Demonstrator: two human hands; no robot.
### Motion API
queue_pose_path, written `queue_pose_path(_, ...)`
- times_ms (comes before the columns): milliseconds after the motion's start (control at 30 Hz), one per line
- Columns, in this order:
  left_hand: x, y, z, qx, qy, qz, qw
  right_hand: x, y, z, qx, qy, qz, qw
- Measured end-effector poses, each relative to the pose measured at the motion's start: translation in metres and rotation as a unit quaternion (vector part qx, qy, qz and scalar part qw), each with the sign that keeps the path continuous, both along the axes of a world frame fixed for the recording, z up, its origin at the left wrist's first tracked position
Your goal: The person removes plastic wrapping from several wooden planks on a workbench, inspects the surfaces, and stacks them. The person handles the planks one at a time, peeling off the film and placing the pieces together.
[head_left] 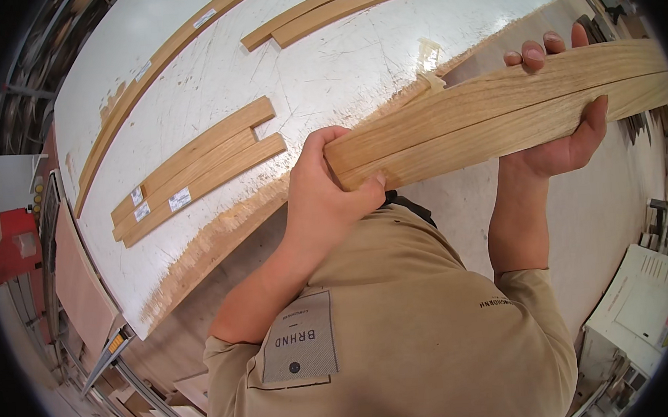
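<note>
Gripping a bundle of long wooden slats (496, 114) in the air above the desk (326, 71), the left hand (325, 186) clasps the near end while the right hand (566, 133) wraps the stack further along, fingers curled over its top. The slats look stiff, light and smooth, likely to slide apart, so holding them pinched together suits. More slats (194, 171) lie beyond the left hand.

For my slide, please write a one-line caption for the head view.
Both hands, left and right, hold a bundle of wooden slats beside a white worktable.
</note>
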State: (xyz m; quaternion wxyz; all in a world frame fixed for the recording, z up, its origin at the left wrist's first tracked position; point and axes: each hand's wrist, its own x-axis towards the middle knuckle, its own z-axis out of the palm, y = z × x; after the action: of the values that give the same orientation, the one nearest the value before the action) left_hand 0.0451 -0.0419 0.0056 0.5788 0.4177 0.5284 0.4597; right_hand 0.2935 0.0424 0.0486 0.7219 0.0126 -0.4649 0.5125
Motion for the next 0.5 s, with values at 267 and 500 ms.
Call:
queue_pose_path(267, -0.005, 0.0, -0.002, 0.005, 0.014, -0.058, 0.998, 0.006, -0.002, -0.005, -0.015, 0.01, -0.011, 1.0)
queue_pose_path(500, -0.007, 0.005, 0.001, 0.249, 0.235, 0.07, 0.937, 0.01, -0.001, -0.003, -0.004, 0.011, -0.064, 0.998)
